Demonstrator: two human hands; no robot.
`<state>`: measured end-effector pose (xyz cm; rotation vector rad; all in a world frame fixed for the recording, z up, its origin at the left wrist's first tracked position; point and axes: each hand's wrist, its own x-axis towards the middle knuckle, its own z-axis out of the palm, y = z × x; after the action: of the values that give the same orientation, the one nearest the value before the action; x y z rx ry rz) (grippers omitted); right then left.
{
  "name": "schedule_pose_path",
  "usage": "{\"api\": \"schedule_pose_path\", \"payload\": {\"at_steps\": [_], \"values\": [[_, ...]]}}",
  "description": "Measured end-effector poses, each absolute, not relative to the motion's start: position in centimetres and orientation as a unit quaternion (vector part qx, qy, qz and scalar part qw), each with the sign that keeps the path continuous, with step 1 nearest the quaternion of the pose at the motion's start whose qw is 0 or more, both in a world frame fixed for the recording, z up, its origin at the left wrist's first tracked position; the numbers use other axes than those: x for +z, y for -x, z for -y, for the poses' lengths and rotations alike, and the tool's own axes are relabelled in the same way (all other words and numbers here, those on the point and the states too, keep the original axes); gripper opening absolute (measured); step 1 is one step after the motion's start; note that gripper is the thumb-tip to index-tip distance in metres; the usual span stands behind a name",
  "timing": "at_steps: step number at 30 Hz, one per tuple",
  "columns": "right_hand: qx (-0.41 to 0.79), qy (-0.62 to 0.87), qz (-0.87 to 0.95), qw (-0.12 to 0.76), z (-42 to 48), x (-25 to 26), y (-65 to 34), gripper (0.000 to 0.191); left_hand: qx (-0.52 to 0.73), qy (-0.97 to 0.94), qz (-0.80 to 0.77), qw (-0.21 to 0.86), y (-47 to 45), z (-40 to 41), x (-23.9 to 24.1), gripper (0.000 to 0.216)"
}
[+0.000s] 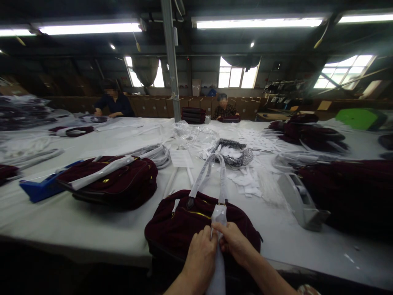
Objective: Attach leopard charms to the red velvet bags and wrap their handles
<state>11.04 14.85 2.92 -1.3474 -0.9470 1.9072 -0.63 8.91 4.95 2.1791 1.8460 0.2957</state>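
- Fingertips of both hands pinched together on the white wrapping around a strap of the dark red bag, holding the film snug against the strap
- Left hand closed over the near side of that wrapping, thumb up against it, apparently to steady it
- Right hand closed on the same wrapping from the other side, touching the left hand
- Lying flat at the near edge of the white table, the dark red bag, its two wrapped handles stretched away from the hands, probably to keep them straight
- Left of the dark red bag, a second bag of the same colour resting partly on a blue tray
- Right of the dark red bag, a tape dispenser, near, likely kept within reach
- Beyond the dark red bag, scattered white paper slips and clear plastic bags
- Far behind the dark red bag, two seated people at the table's far side
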Motion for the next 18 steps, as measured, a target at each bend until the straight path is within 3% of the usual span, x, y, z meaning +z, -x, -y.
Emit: {"api": "schedule_pose_path", "payload": {"at_steps": [4, 5, 8, 10, 15, 18], "values": [[0.7, 0.519, 0.364, 0.327, -15.2, 2.7, -10.8, 0.027, 0.307, -0.635, -0.636, 0.312, 1.8, -9.1, 4.7, 0.03], [0.702, 0.52, 0.353, 0.336, -15.4, 2.7, -10.7, 0.027, 0.337, -0.584, -0.643, 0.364, 2.1, -9.0, 4.6, 0.035], [0.697, 0.527, 0.335, 0.353, -15.6, 2.7, -10.5, 0.026, 0.35, -0.487, -0.66, 0.452, 2.7, -8.5, 4.5, 0.077], [0.698, 0.521, 0.33, 0.364, -15.5, 2.7, -10.4, 0.027, 0.34, -0.485, -0.657, 0.466, 2.8, -8.1, 4.7, 0.085], [0.706, 0.492, 0.329, 0.388, -15.1, 2.4, -10.0, 0.034, 0.397, -0.494, -0.626, 0.455, 2.3, -7.3, 5.4, 0.043], [0.708, 0.481, 0.335, 0.395, -14.9, 2.3, -9.8, 0.038, 0.416, -0.485, -0.62, 0.456, 2.3, -7.0, 5.3, 0.033]]}}
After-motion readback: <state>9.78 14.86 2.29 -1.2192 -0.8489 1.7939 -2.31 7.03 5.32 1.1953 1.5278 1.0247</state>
